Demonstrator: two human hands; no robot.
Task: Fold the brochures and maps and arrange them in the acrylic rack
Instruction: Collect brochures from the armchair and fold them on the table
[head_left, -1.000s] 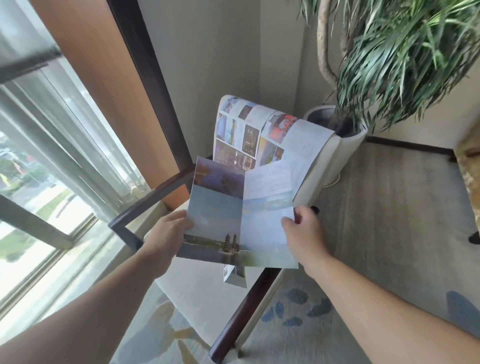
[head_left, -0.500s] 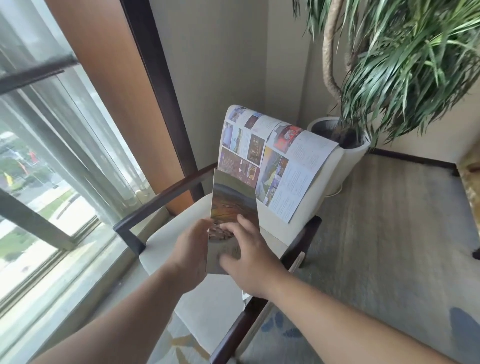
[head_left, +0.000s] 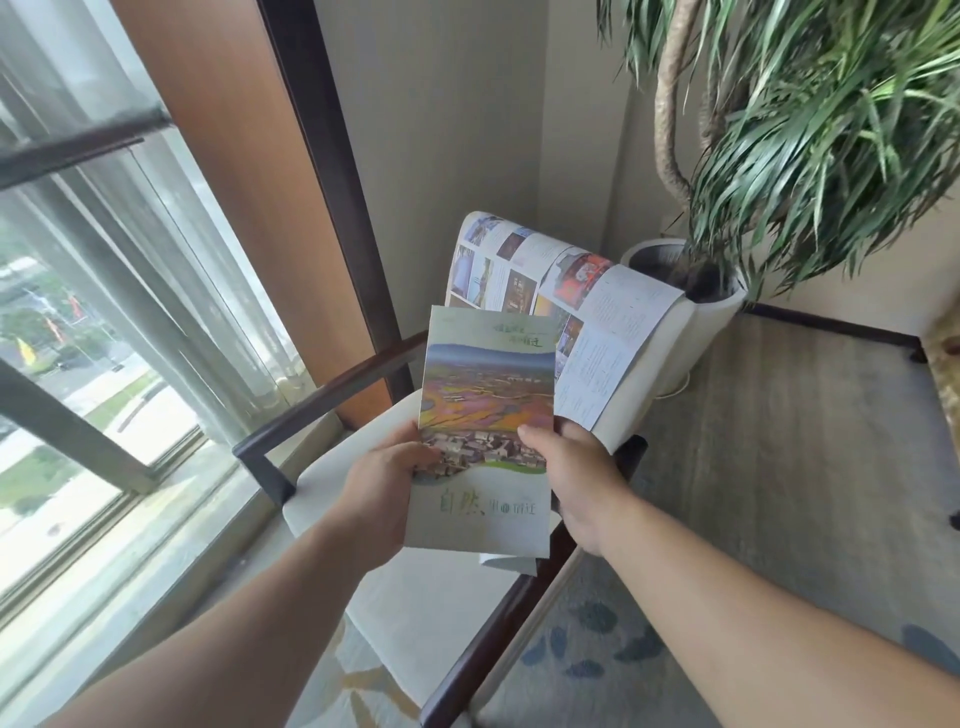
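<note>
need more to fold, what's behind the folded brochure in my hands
An open brochure draped over the chair back; its lower left is covered. A white paper corner shows under the folded brochure, the rest hidden.

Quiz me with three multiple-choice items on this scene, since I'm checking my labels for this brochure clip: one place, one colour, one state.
1. Where is the opened-out brochure?
A. On the floor
B. Draped over the back of the chair
C. On the window sill

2. What colour is the plant pot?
A. Black
B. White
C. Red

3. What state is the held brochure in?
A. Folded, cover showing
B. Spread fully open
C. Rolled into a tube

Answers:
1 B, it hangs over the backrest.
2 B, its wall is white.
3 A, the left hand and right hand grip one flat folded panel.
</note>
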